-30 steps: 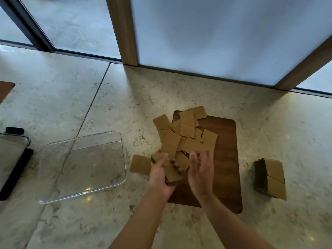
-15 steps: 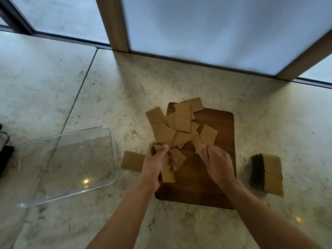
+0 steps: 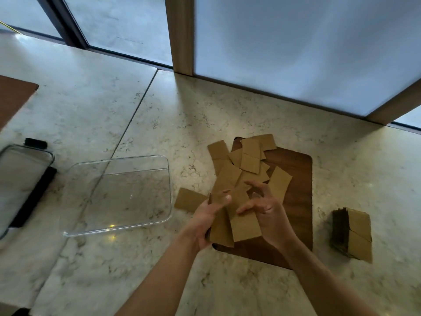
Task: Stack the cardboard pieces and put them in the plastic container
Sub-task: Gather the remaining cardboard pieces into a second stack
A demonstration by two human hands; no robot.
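Two bare hands meet over the near left part of a dark wooden board (image 3: 293,201) that lies on a pale marble counter (image 3: 159,115). The left hand (image 3: 206,221) clasps a small uneven sheaf of cardboard pieces (image 3: 224,208), thumb on the top face and the other fingers hidden beneath. The right hand (image 3: 266,210) has its thumb laid on one long cardboard strip (image 3: 243,222) that sits askew on top of the sheaf; its fingers are spread and curled above the strip, and whether they actually grip it cannot be told. The held sheaf is tilted, its near end over the near edge of the board.

Many loose cardboard squares (image 3: 247,160) lie overlapped on the far left part of the board, some overhanging its edge onto the counter. One single piece (image 3: 189,199) lies flat on the counter just left of the board, between it and the plastic container (image 3: 91,232). That container is clear, rectangular and shallow, well left of the hands, with no cardboard in it. A finished stack (image 3: 352,233) of pieces stands on the counter to the right of the board, apart from it.

At the far left edge, a second clear container (image 3: 27,169) rests beside a black object. Frosted window panels (image 3: 296,46) with wooden frames run along the far side.
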